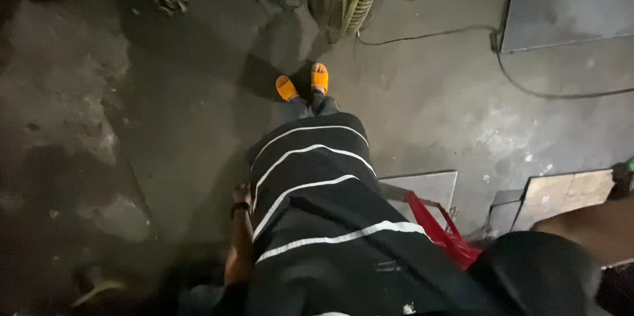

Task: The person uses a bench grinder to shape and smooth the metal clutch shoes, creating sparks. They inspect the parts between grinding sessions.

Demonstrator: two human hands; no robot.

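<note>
A person in a dark striped shirt (317, 210) stands on a stained concrete floor (165, 124), left hand (242, 194) hanging at the hip, its grip too dim to tell; the right arm (594, 227) reaches past a red bag (439, 230), hand out of view.

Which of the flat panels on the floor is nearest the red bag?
The grey panel lying flat just above the red bag, touching it. The tan panel and the big grey sheet lie farther right.

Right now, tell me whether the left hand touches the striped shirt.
Cannot tell. In the head view the left hand hangs at the striped shirt's edge, dark and blurred, hiding any gap.
</note>
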